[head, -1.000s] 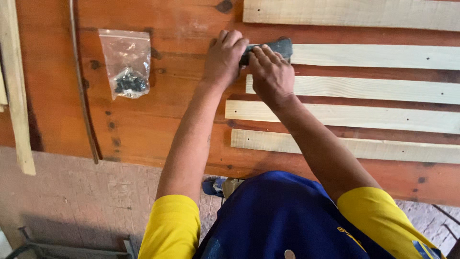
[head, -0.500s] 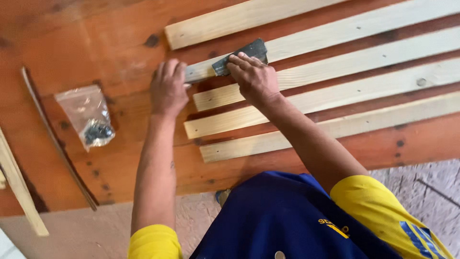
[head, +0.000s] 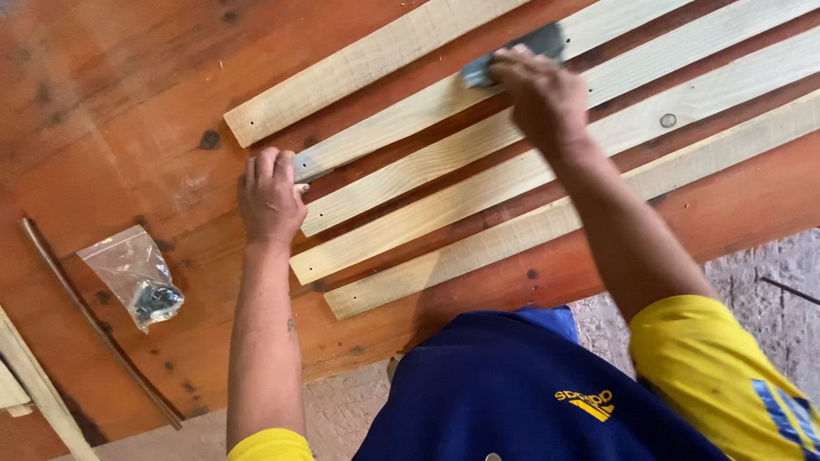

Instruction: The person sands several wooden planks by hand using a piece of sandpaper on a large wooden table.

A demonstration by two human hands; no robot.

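Five pale wooden slats lie side by side on a reddish-brown wooden worktop, their long axes running from the near left up to the far right. The second slat from the far side is the one being handled. The left hand presses flat on its near-left end, fingers loosely spread over the end and the worktop beside it, not wrapped around anything. The right hand is further up the same slat, gripping a dark grey sanding pad held down against the slat's top face; the pad's long side lies roughly along the slat.

The other slats sit just beside this one with narrow strips of worktop showing between them: the farthest slat lies above it, and three more lie nearer the person, the nearest slat close to the worktop's near edge.

On the left of the worktop lies a small clear plastic bag with dark small parts in it, well apart from the slats. A thin dark strip lies diagonally just beside the bag. Past the near edge is a rough grey floor.
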